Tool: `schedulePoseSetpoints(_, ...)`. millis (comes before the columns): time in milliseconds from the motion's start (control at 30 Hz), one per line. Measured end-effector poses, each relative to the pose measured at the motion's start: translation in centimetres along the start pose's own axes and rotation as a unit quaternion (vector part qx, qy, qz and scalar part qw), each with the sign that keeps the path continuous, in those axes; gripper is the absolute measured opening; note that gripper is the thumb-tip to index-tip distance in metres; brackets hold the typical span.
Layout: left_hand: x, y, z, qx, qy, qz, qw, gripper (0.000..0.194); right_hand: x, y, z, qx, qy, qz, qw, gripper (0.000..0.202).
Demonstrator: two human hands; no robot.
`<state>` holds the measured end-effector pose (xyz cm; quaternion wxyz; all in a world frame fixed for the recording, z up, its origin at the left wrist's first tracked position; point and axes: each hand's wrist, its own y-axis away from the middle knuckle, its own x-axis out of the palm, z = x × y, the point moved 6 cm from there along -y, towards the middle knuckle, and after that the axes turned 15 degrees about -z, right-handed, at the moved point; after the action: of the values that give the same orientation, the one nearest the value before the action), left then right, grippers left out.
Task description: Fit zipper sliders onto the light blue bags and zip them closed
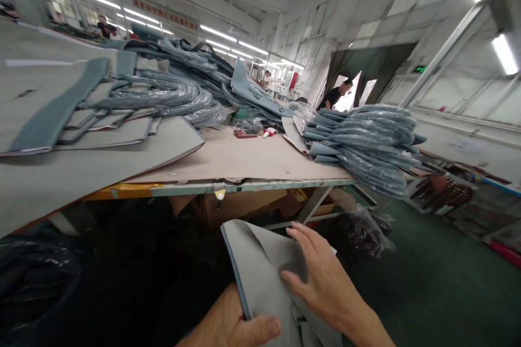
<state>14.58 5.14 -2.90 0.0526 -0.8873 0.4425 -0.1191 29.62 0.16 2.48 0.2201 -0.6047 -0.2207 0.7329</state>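
Note:
Below the table's front edge, my left hand grips a folded grey sheet with a blue-grey edge. The thumb presses on its face, and the other fingers are hidden underneath. My right hand rests against the sheet's upper right side, thumb and fingers spread apart beside a fold. Smaller grey pieces with cut edges show on the lower part of the sheet, partly covered by the right forearm. The material looks like leather or coated fabric, but I cannot tell which.
The worktable holds a plastic-wrapped blue-grey bundle at right, stacked grey panels at left and a wrapped pile behind. A small bottle lies mid-table. Another person bends beyond. Plastic bags sit on the floor.

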Motion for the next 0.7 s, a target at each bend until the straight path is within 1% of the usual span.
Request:
schedulePoseSetpoints(67,-0.3,-0.3,0.1,0.017,0.002,-0.001,1.0,0.064,0.2,2.2,-0.7,-0.009,0.034,0.005,0.999,0.06)
schedulePoseSetpoints(133,-0.5,-0.4,0.3,0.01,0.011,-0.002,1.0,0.066,0.2,4.0,-1.0,-0.048,0.071,-0.006,0.996,0.058)
schedulePoseSetpoints(233,-0.8,-0.3,0.9,-0.033,0.013,0.001,0.999,0.068,0.2,6.1,-1.2,-0.114,0.144,-0.049,0.982,0.052)
schedulePoseSetpoints(300,-1.1,-0.3,1.1,-0.037,-0.002,-0.005,0.999,0.07,0.5,7.0,-1.2,-0.132,0.184,-0.082,0.97,0.042)
schedulePoseSetpoints(400,-1.6,-0.3,0.9,-0.01,-0.048,-0.007,0.999,0.074,1.2,7.4,-1.3,-0.118,0.199,-0.109,0.967,0.026)
schedulePoseSetpoints(467,-1.8,-0.3,0.7,0.004,-0.072,-0.004,0.997,0.075,1.7,7.2,-1.7,-0.103,0.185,-0.107,0.971,0.019)
schedulePoseSetpoints(533,-2.2,-0.3,0.6,0.015,-0.095,-0.023,0.995,0.074,1.9,6.8,-2.5,-0.095,0.177,-0.101,0.975,0.018)
schedulePoseSetpoints(600,-2.5,0.0,0.9,0.017,-0.116,-0.053,0.992,0.073,1.9,6.3,-4.3,-0.074,0.186,-0.084,0.976,0.019)
schedulePoseSetpoints(700,-2.6,0.8,2.4,-0.004,-0.121,-0.085,0.989,0.068,2.3,4.9,-8.4,0.01,0.213,-0.032,0.977,0.019)
